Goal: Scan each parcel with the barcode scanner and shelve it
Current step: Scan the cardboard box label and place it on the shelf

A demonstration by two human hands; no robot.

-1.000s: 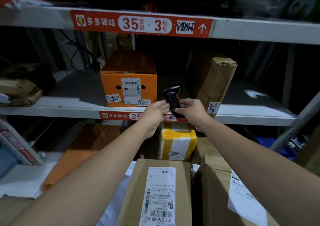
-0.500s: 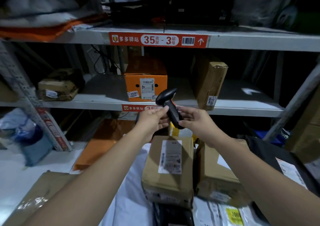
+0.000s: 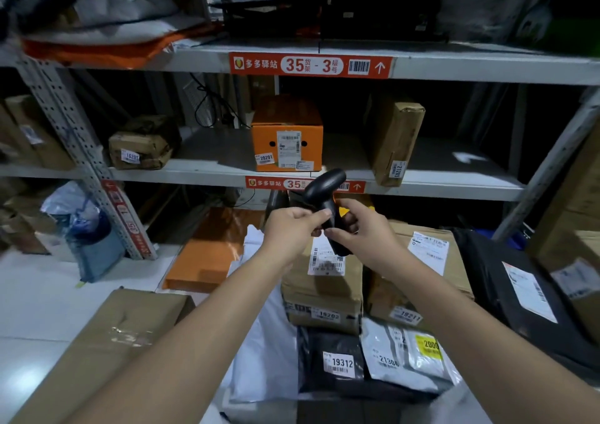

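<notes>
Scanner [image 3: 323,189]: light, stiff plastic; best taken by its handle.
Right hand [image 3: 365,228]: wraps the handle.
Left hand [image 3: 292,225]: seems to pinch it too.
Box [image 3: 319,288]: stiff cardboard, probably light.

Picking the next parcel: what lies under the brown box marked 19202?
Beneath the brown box, a black bag labelled 19312 and a white bag seem to run under its front and left edges. Anything further under is covered.
</notes>
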